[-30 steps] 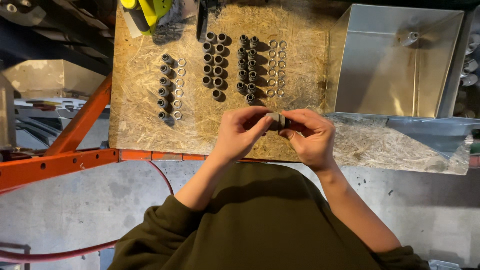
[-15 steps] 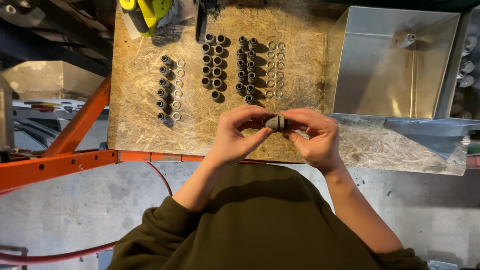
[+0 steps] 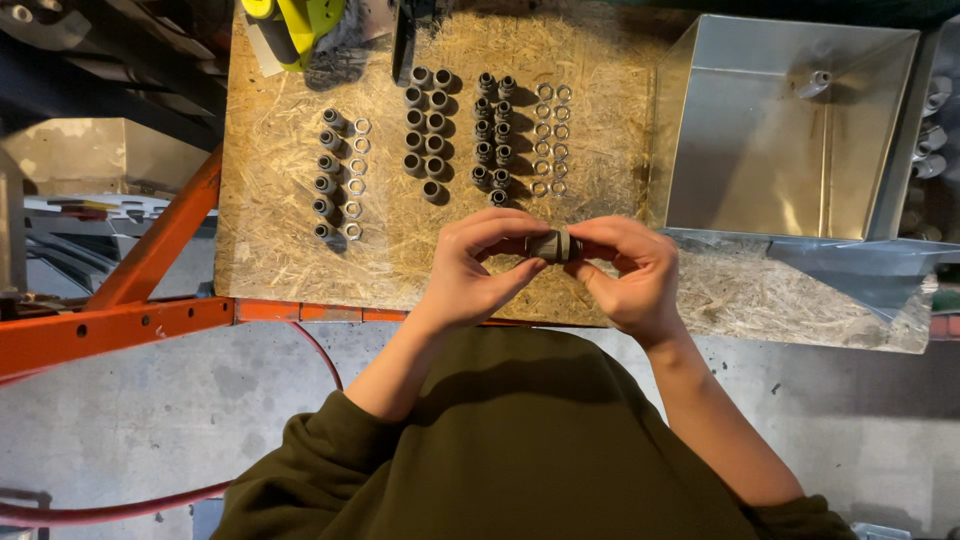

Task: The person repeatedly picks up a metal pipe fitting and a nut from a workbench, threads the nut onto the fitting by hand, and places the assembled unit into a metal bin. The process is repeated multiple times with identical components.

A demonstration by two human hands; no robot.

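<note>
Since a moment ago we have lifted the dark fitting slightly, left hand and right hand both pinching its ends, so we keep the halves aligned while twisting.

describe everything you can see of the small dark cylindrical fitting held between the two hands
The small dark cylindrical fitting is a short, stubby grey-black piece that looks like metal or hard plastic, with a paler band around its middle. It lies sideways, pinched at one end by the left hand and at the other by the right hand. It is held above the near edge of the chipboard worktop, touching only fingertips. Finer detail is too small to tell.
</note>
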